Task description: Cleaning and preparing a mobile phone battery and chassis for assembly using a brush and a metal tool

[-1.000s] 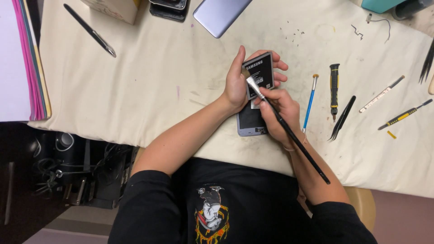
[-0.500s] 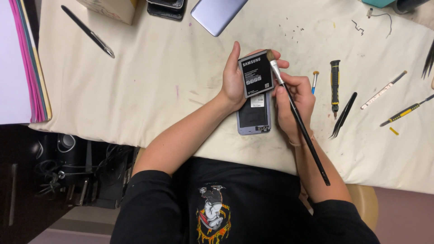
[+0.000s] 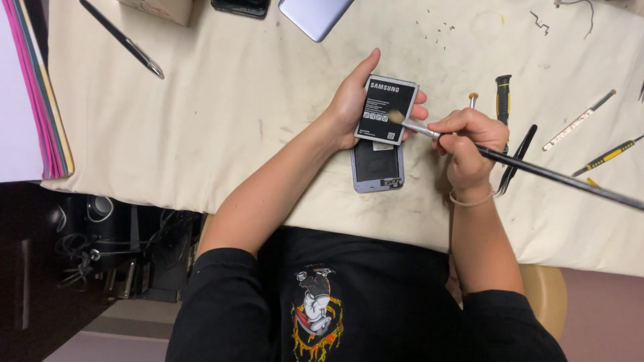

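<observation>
Black phone battery (image 3: 388, 109), flat rectangle, held up off the table in the left hand (image 3: 355, 100): fingers curled behind it, thumb along its left edge. Brush (image 3: 530, 167) with long dark handle pinched in the closed right hand (image 3: 469, 144); pale bristle tip touches the battery's face. Directly under the left hand lies an opened phone (image 3: 378, 164), back off, empty bay showing. Just right of the right hand: black tweezers (image 3: 516, 161), a black-handled screwdriver (image 3: 503, 94). Well above the left hand, a silver back cover (image 3: 315, 15). All on a cream cloth (image 3: 221, 121).
</observation>
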